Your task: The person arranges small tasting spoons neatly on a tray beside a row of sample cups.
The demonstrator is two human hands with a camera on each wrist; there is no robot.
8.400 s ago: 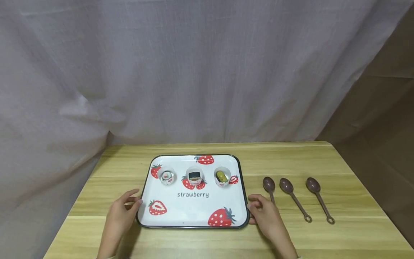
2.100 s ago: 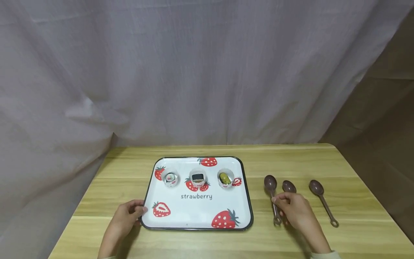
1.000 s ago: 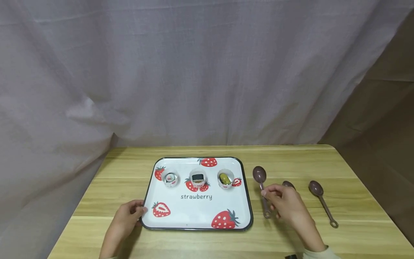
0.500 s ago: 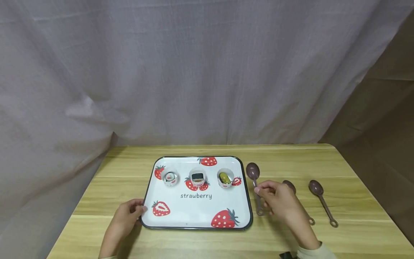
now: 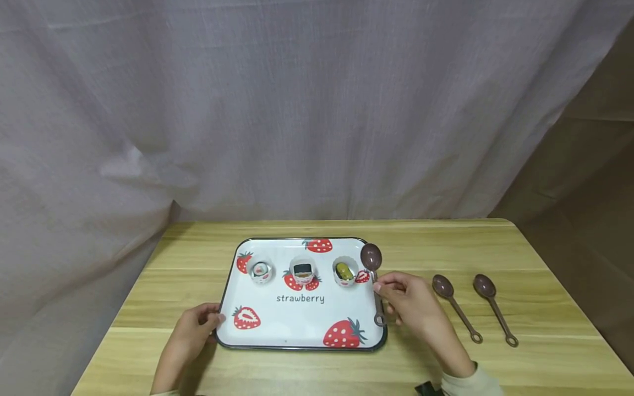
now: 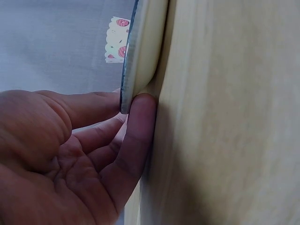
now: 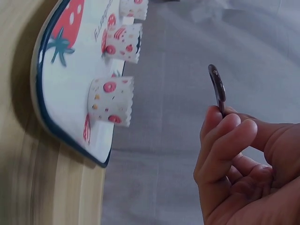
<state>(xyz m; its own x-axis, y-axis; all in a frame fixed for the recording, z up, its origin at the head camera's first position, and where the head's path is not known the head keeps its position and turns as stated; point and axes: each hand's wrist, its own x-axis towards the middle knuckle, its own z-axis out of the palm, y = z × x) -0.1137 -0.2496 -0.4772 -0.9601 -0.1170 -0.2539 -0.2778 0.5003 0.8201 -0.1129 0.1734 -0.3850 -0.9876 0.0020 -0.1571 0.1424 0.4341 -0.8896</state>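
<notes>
My right hand (image 5: pixel 416 303) pinches a dark brown spoon (image 5: pixel 371 257) by its handle, bowl pointing away, above the tray's right edge. In the right wrist view the spoon (image 7: pixel 218 89) is lifted clear of the tray (image 7: pixel 51 110). At the near left side, my left hand (image 5: pixel 190 333) grips the rim of a white tray (image 5: pixel 282 334) printed with strawberries. The left wrist view has the thumb over the rim and a finger beneath it. Three small paper cups stand in a row: one with a sushi roll (image 5: pixel 260 269), one with a black-wrapped piece (image 5: pixel 303 270), one with a green-yellow piece (image 5: pixel 343 270).
Two more brown spoons lie on the wooden table (image 5: pixel 426 247), a nearer one (image 5: pixel 459 316) and a farther-right one (image 5: pixel 497 316). A grey curtain (image 5: pixel 317 110) hangs behind the table. Something small and black (image 5: pixel 428 389) shows by the right sleeve.
The right hand left the tray's right side, took up the leftmost spoon and carried it left over the tray's edge. My left hand, first beside the tray, now grips its rim.
</notes>
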